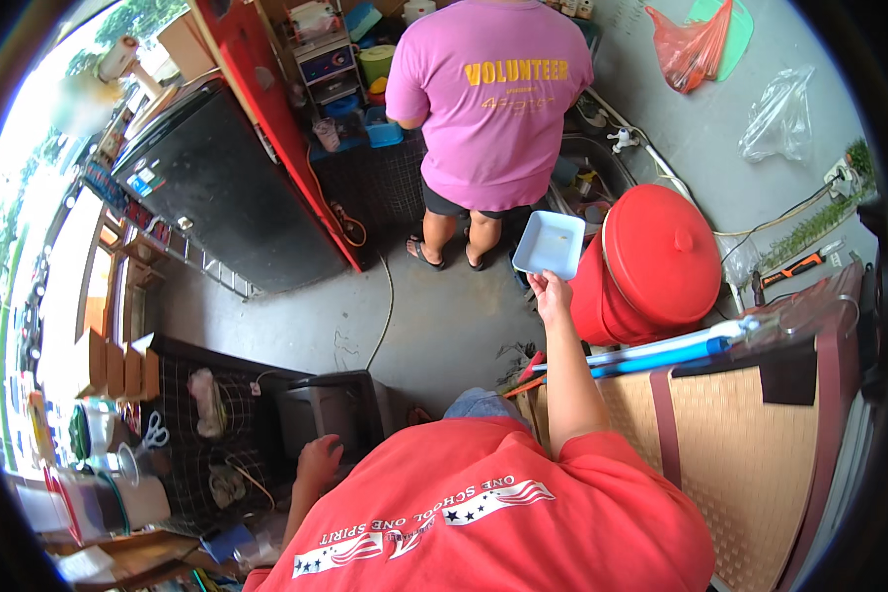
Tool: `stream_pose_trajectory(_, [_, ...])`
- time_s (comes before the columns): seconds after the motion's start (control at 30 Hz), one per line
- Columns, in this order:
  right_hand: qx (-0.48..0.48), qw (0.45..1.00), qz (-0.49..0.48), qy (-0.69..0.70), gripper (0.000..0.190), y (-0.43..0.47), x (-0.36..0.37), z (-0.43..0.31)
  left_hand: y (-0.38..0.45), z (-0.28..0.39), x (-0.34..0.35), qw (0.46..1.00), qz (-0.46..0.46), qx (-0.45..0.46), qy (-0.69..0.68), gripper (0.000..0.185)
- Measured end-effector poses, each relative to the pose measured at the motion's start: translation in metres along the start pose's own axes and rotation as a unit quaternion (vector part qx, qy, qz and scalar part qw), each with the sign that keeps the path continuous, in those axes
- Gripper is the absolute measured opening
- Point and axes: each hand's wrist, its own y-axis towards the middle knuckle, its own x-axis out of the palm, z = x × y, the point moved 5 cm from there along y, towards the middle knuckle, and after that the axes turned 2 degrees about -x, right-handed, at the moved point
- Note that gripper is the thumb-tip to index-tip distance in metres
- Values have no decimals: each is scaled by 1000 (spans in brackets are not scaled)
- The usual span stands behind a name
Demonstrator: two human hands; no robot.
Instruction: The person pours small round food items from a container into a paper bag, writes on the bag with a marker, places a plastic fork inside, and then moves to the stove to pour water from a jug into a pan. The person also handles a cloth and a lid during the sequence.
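Note:
My right hand (552, 296) is stretched out ahead and grips the near edge of a shallow light-blue plastic tray (550, 240). A small yellowish bit lies inside the tray. Just right of it stands a large red plastic bucket (599, 292) with a round red lid (666, 251). Low on the left, my left hand (318, 460) hangs beside a dark grey plastic bin (322, 414), its fingers loosely bent and nothing visible in them. Whether that hand touches the bin, I cannot tell.
A person in a pink shirt (488, 133) stands ahead, back to me, at a counter and metal sink (607, 159). A black refrigerator (229, 185) is at left. A hose (388, 311) crosses the concrete floor. A woven panel (740, 444) stands at right.

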Motion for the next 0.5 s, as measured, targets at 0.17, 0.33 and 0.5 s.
stream_pose_trajectory(0.17, [-34, 997, 55, 45, 15, 131, 17, -25, 107, 32, -26, 998, -31, -51, 14, 34])
stream_pose_trajectory(0.33, [-11, 988, 107, 112, 16, 277, 19, -43, 150, 28, 18, 997, -33, -73, -11, 41])
stream_pose_trajectory(0.5, [-33, 993, 26, 115, 38, 370, 10, -53, 196, 41, 58, 968, -87, -62, -227, 35])
